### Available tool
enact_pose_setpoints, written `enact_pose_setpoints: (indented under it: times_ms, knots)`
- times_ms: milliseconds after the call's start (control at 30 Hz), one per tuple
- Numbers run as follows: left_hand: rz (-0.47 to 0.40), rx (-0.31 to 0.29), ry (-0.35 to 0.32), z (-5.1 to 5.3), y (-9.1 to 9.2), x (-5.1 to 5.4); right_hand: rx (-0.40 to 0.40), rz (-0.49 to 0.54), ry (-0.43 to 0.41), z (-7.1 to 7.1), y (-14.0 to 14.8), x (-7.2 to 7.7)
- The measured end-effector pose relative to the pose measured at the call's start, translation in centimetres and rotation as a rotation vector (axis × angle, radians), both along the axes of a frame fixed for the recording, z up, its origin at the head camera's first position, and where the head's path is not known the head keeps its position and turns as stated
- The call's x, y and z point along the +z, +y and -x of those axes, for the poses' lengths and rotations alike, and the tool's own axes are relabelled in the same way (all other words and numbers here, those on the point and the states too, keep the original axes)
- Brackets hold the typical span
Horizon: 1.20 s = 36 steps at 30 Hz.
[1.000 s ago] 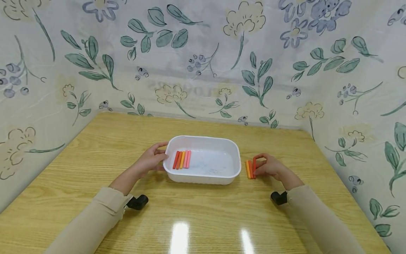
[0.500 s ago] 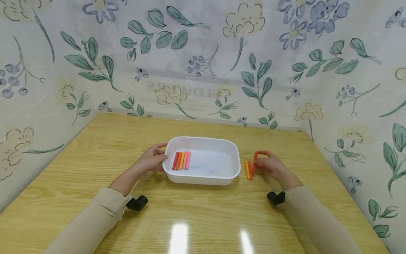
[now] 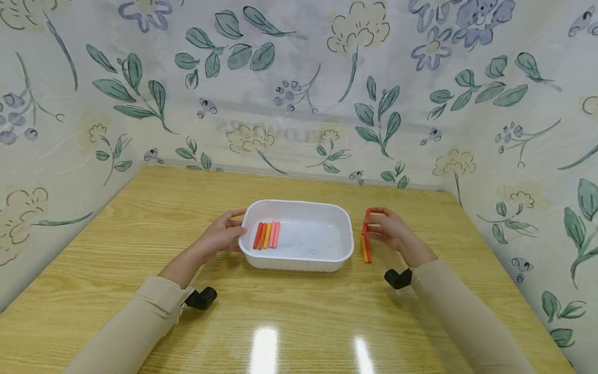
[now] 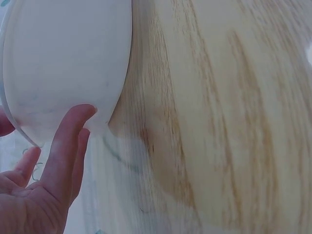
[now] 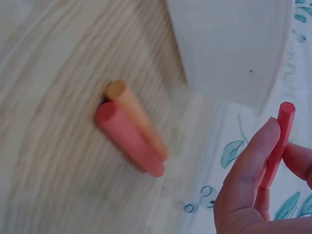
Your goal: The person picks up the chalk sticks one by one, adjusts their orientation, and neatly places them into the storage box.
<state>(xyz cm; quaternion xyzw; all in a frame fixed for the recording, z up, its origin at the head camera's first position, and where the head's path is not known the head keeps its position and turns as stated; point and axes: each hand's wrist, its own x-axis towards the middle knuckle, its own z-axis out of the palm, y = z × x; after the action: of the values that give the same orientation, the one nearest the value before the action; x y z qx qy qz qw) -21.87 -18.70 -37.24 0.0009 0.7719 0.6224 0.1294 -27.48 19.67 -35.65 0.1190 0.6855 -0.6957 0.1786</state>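
A white plastic tub (image 3: 294, 264) stands on the table, with several crayons in a row at its left end: red (image 3: 257, 236), orange-brown, yellow (image 3: 267, 236) and pink (image 3: 276, 235). My left hand (image 3: 219, 236) grips the tub's left end, thumb over the rim and fingers (image 4: 66, 141) against the outer wall. Right of the tub, my right hand (image 3: 394, 232) pinches a red crayon (image 5: 280, 144) between thumb and fingers, raised off the table. Just below it, a yellow-orange crayon (image 5: 141, 119) and an orange-red crayon (image 5: 127, 139) lie side by side.
The wooden table (image 3: 299, 322) ends at a floral sheet (image 3: 299, 104) at the back and sides. Black camera mounts (image 3: 202, 298) hang under both wrists. Light glares off the table's front.
My right hand has lifted the red crayon from beside the other two and carried it up and left, closer to the tub. The left hand keeps its grip on the tub.
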Motion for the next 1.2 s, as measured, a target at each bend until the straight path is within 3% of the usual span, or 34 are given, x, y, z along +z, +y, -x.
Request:
enact_pose_setpoints:
  times_ms: [633,1200]
  knots:
    - [0.014,0.008,-0.007,-0.1,0.1,0.0,0.054,0.014,0.005,1.1,-4.4,2.8]
    - [0.019,0.015,-0.012,-0.2,0.1,0.0,0.075,0.020,-0.041,2.2,-8.9,3.9]
